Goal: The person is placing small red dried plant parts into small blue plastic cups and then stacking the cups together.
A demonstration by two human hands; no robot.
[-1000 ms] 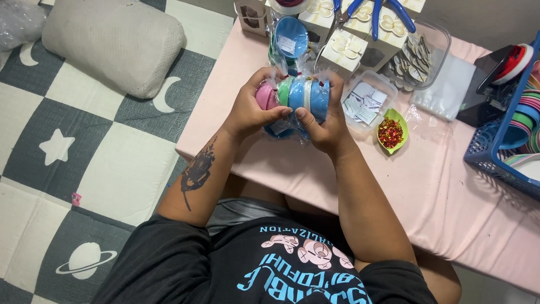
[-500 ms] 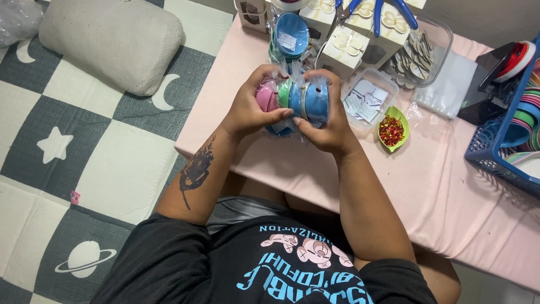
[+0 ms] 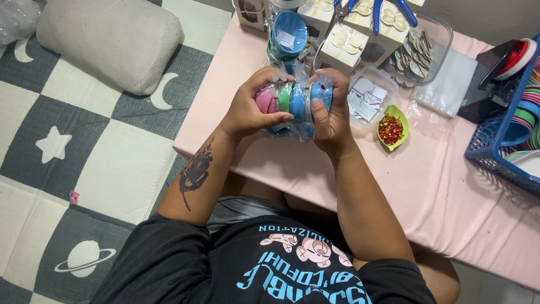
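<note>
- Clear plastic bag (image 3: 292,115) of round pink, green and blue containers, sitting squeezed between both hands (image 3: 256,107) over the table edge.
- Second clear bag (image 3: 287,36) of blue and green containers lying behind it, showing a small white label (image 3: 286,39).
- Cream gift boxes (image 3: 343,42) with butterfly cut-outs standing at the table's far side.
- Clear tub (image 3: 368,98) of white paper slips sitting beside them.

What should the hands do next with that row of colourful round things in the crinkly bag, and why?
Probably ease the end blue piece out of the clear bag. Both hands grip the row of round pieces (pink, green, blue) above the pink table. The right hand pinches the blue end and the left hand cups the pink end, so the row looks steadied for pulling one piece free.
</note>
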